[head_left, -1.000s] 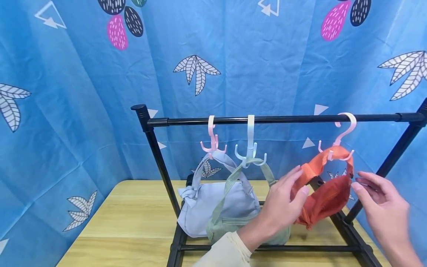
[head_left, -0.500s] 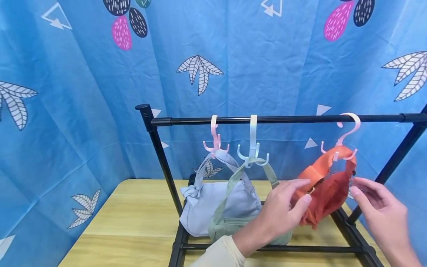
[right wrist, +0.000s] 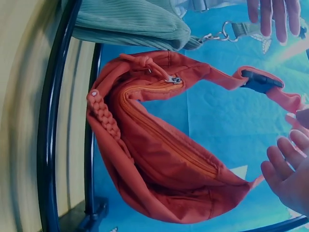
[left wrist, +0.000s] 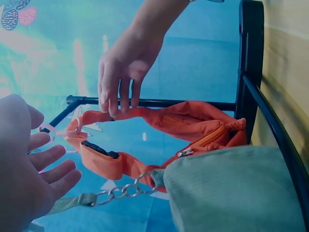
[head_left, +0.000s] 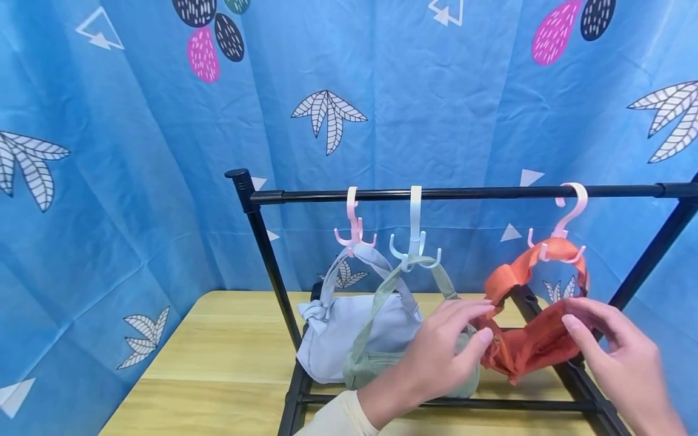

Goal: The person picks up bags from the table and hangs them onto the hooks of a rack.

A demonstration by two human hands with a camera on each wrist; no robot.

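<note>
An orange waist bag (head_left: pixel 537 348) hangs by its strap from the pink swivel hook (head_left: pixel 574 213) at the right of the rail. Its zipper and braided cord show in the right wrist view, its black buckle (left wrist: pixel 99 149) in the left. My left hand (head_left: pixel 444 348) is at the bag's left side, in front of a green corduroy bag (head_left: pixel 376 363); its fingers are extended and grip nothing. At the bag's right side is my right hand (head_left: pixel 618 348), fingers loosely bent, fingertips right by the strap in the left wrist view.
A black rail (head_left: pixel 491 193) on a black frame stands on a wooden table (head_left: pixel 212 345). The green bag hangs from a light blue hook (head_left: pixel 415 224), and a pale blue bag (head_left: pixel 349 330) from a pink hook (head_left: pixel 353 221). A blue patterned curtain (head_left: pixel 425 109) hangs behind.
The orange bag has swung and settled lower between my hands. My left hand has drawn a little left, away from the strap. The head view has shifted slightly to the left.
</note>
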